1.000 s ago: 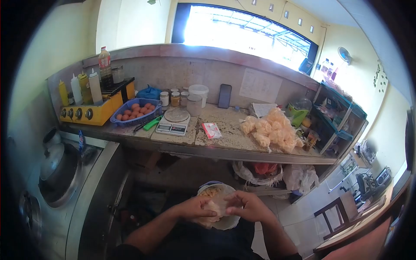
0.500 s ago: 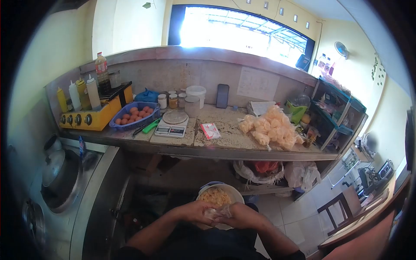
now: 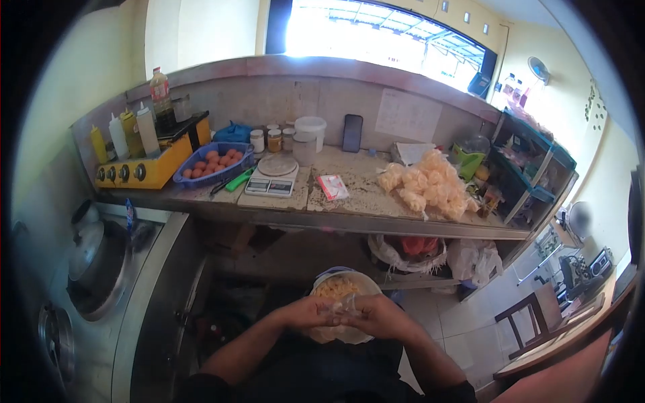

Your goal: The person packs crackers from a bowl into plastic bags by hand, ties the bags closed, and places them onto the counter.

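My left hand (image 3: 306, 313) and my right hand (image 3: 377, 317) meet low in the view, both closed on a small clear plastic bag (image 3: 344, 305). What is inside the bag is too blurred to make out. Just beneath and beyond the hands stands a white bucket (image 3: 373, 285) with pale yellow pieces (image 3: 336, 287) in it. My forearms and fingers cover part of the bucket's near side.
Ahead runs a counter (image 3: 282, 209) bearing a kitchen scale (image 3: 271, 181), a blue basket of eggs (image 3: 212, 163), a pink-and-white packet (image 3: 333, 187), a phone (image 3: 352, 133) and a pile of filled plastic bags (image 3: 433, 181). A covered pan (image 3: 97, 258) sits at left.
My hands have risen slightly and now sit more over the bucket, still gripping the plastic bag. The camera view has tilted a little, shifting the counter upward and rightward.
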Tool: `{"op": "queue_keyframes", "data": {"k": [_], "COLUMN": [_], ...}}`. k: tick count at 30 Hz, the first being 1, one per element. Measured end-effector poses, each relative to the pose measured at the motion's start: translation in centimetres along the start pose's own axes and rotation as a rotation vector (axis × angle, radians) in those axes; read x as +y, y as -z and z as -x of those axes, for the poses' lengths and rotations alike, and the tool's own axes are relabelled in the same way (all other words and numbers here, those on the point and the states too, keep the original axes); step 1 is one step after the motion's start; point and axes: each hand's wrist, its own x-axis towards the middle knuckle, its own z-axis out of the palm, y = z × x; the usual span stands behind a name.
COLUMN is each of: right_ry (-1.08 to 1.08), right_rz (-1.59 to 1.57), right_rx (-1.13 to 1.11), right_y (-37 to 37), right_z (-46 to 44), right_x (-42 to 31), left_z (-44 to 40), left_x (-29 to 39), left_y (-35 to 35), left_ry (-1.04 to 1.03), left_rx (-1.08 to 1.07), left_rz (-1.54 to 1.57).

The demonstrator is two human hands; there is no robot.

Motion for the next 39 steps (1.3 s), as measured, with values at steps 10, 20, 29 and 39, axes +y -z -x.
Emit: {"op": "queue_keyframes", "data": {"k": [10,20,29,39], "right_ry": [0.092,0.044,0.299,0.46], "right_rz": [-0.367,-0.38,0.032,0.175], "right_rx": [0.012,0.091,0.227,0.463], "right_y": [-1.8,-0.7,-0.4,-0.3], "right_z": [-2.0,-1.0,-0.6,-1.3], "right_x": [3.3,0.5,-1.5,-2.2], "left_z": [-0.7,-0.3,0.6,-0.4], "left_x": [-0.4,0.2,2.3,1.0], "left_y": [0.7,-1.3,-3.7,-4.1], "left_ry": [-0.122,-0.304,-0.471,-0.84], "left_rx": [-0.011,0.315,0.625,0.681], "left_rz": [-0.02,0.09,-0.342,-0.504]}}
